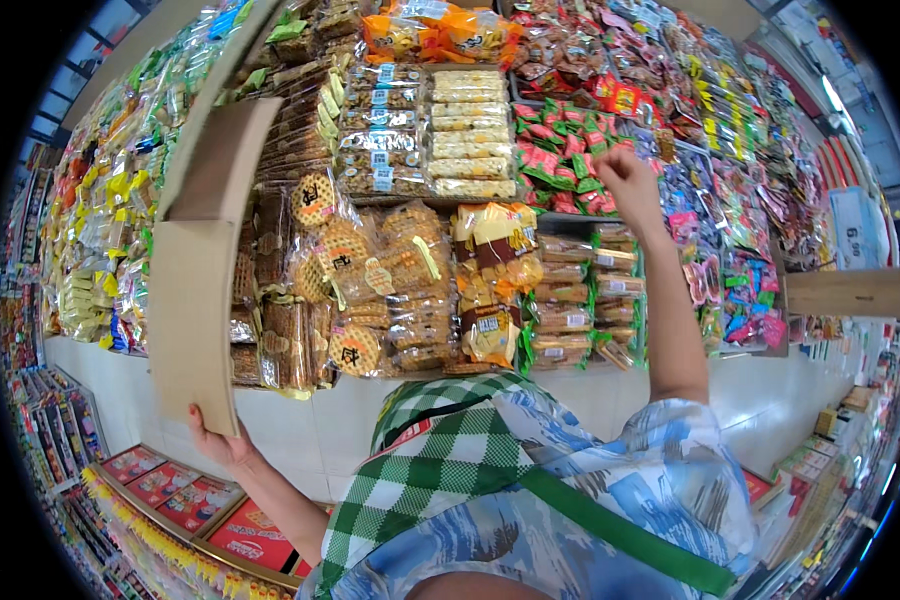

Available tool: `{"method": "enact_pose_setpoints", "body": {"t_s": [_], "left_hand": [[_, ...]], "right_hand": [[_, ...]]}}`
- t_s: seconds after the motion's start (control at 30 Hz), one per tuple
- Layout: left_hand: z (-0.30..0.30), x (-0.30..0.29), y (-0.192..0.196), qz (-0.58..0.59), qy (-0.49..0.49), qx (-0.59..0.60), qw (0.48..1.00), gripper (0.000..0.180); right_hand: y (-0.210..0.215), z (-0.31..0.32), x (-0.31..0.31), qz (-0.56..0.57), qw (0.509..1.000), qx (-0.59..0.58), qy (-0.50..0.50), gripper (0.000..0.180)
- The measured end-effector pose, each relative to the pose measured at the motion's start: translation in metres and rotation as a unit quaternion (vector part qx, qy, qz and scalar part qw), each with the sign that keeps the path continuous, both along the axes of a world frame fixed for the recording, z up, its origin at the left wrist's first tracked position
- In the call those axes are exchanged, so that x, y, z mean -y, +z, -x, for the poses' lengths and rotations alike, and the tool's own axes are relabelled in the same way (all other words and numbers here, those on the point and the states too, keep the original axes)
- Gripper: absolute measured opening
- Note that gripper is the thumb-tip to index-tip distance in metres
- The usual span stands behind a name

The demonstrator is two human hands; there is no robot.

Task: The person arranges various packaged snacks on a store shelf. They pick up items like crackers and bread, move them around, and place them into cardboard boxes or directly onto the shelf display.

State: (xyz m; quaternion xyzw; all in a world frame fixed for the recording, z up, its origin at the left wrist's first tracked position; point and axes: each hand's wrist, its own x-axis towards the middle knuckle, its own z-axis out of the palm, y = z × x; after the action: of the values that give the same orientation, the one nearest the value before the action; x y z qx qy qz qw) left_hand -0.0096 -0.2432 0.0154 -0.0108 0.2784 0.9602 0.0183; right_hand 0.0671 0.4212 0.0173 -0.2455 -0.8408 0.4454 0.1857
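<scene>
Below packed snack shelf, left hand gripping cardboard box edge

Your clothes, seen from above

You wear a short-sleeved top in pale blue and white, streaked with darker blue brush-like marks; its right sleeve ends above the elbow, leaving the forearm bare. Over your chest lies a green and white checked apron with a broad plain green strap running slantwise across the top. A small red patch with a dark edge shows on the checked cloth near your left shoulder. Your left hand shows red polish on a nail; your right hand is bare, no rings or watch in sight.
</scene>
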Motion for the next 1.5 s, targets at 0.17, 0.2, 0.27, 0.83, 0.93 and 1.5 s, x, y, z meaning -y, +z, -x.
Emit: {"method": "enact_pose_setpoints", "body": {"t_s": [0.17,0.2,0.27,0.83,0.93,1.5], "left_hand": [[-0.012,0.02,0.032,-0.056,-0.055,-0.107,0.991,0.032],[-0.014,0.029,0.035,-0.052,-0.049,-0.12,0.99,0.032],[-0.019,0.053,0.045,-0.041,-0.032,-0.145,0.988,0.033],[-0.237,0.246,0.073,0.078,0.276,-0.165,0.944,0.024],[-0.256,0.268,0.041,0.081,0.374,-0.067,0.922,0.026],[-0.364,0.3,-0.15,0.026,0.493,0.215,0.843,0.019]], "right_hand": [[-0.048,-0.079,0.055,0.167,0.984,-0.043,-0.047,0.013],[-0.056,-0.082,0.072,0.162,0.986,-0.031,-0.037,0.016],[-0.063,-0.077,0.105,0.131,0.991,0.032,-0.014,0.035],[-0.058,-0.026,0.232,-0.104,0.985,0.085,-0.105,0.089],[-0.101,-0.023,0.236,-0.282,0.957,0.016,-0.069,0.091],[-0.092,-0.025,0.22,-0.213,0.97,0.065,-0.097,0.083]]}}
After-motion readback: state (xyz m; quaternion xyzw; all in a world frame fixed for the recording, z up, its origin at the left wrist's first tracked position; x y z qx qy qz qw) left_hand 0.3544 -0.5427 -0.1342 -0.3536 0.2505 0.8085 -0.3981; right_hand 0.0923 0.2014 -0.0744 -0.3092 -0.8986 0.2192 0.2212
